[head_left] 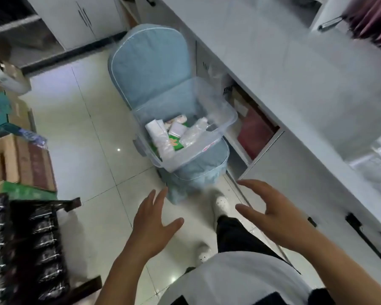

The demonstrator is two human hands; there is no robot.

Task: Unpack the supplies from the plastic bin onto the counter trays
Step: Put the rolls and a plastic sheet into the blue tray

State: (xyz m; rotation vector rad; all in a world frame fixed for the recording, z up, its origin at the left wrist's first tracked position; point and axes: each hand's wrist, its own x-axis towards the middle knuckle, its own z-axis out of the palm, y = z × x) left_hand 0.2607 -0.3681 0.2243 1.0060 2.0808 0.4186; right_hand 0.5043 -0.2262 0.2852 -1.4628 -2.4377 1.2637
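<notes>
From where I stand, I can read no text at all. The flat green packet (176, 144) in the clear plastic bin (226, 119) shows orange marks — blurred — and the dark print on a white box (228, 90) under the counter is too smeared.

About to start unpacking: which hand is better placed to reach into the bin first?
Probably the left hand: open, empty, lined up below the clear bin on the blue chair. The right hand, equally empty, hangs nearer the counter cabinets.
</notes>
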